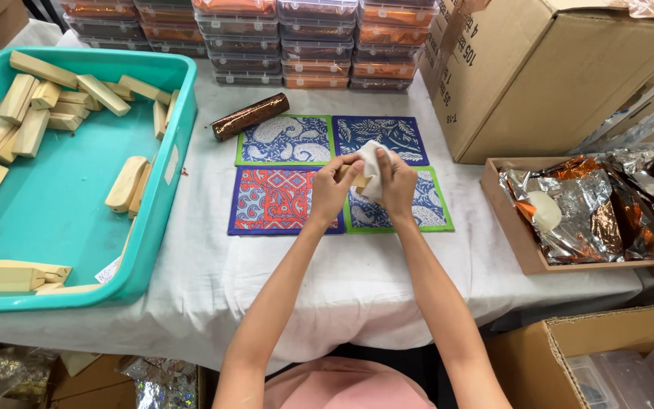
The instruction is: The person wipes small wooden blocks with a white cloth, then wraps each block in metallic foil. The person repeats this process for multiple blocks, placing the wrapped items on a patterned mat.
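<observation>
- Two hands are working together over the middle of the surface [357, 280], both closed around one small wooden block [359, 180] and a piece of white paper [371, 160].
- Left hand [332, 189] is pinching the block from its side, fingers curled, while the right hand [397, 182] is pressing the paper over the top and far side.
- Block and paper are sitting just above the four patterned mats [334, 174], held a little off them as far as I can tell, at the seam between the lower two.
- To my eye the step in hand is wrapping the block, and it would go best with the paper being pulled taut before each fold, so no slack is bunching at the corners.
- Keeping the left grip steady and letting the right thumb do the smoothing looks the surer way; only a corner of the block is showing, so I cannot tell how much is covered.
- Plenty more blocks are lying loose in the teal tub [153, 220] on the left, well apart from the hands.
- Foil sheets are filling the tray [505, 220] on the right, and a foil roll [250, 116] is lying beyond the mats.
</observation>
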